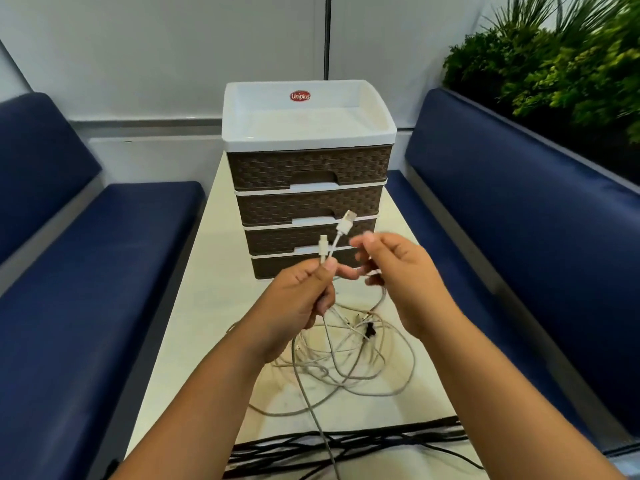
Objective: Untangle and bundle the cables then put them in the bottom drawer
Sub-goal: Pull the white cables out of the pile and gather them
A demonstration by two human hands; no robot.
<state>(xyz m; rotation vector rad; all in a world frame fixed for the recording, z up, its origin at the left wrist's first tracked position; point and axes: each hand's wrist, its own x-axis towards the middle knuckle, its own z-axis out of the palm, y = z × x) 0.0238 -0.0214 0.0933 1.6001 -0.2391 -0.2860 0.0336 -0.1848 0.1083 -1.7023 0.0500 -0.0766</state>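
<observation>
1. Step in hand, by the look of it: untangling. Left hand (304, 289) curled in a grip round a white cable (332, 249), both plug ends standing up above the fist.
2. Right hand (391, 265) just beside, fingers loosely curled; blurred, so cannot tell whether pinching a strand.
3. Remaining white tangle (349, 351) lying on the tabletop (194, 306) under the hands; black cables (346, 445) at the near edge.
4. Next: draw the held cable free, coil it.
5. Bottom drawer (273, 268) shut, needing opening.
</observation>
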